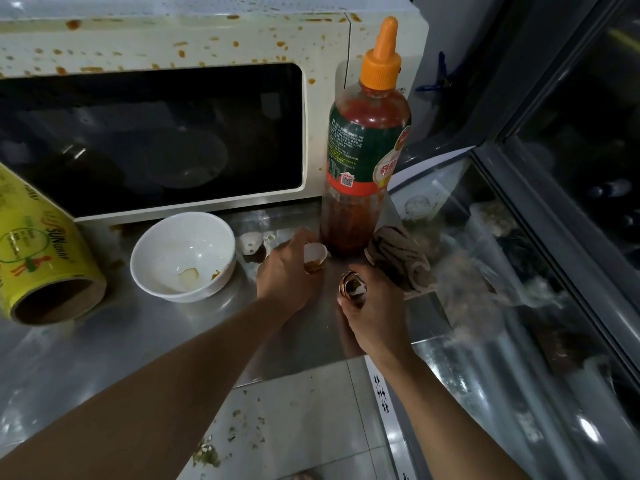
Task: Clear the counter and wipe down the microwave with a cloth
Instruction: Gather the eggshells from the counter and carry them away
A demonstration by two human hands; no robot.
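Note:
A white microwave [325, 109] spattered with orange sauce stands at the back of the steel counter [104, 348]. My left hand [287, 275] pinches a broken eggshell half [315, 256] in front of the sauce bottle [367, 150]. My right hand [374, 313] grips several eggshell pieces [352, 284] just above the counter. Another shell half [251, 243] lies beside a white bowl [183, 254]. A crumpled brown cloth [401, 258] lies right of the bottle, close to my right hand.
A yellow roll of wrap [38, 251] lies on its side at the left. Glass-topped freezers [519, 271] run along the right, next to the counter's edge. Food scraps litter the tiled floor [311, 420] below.

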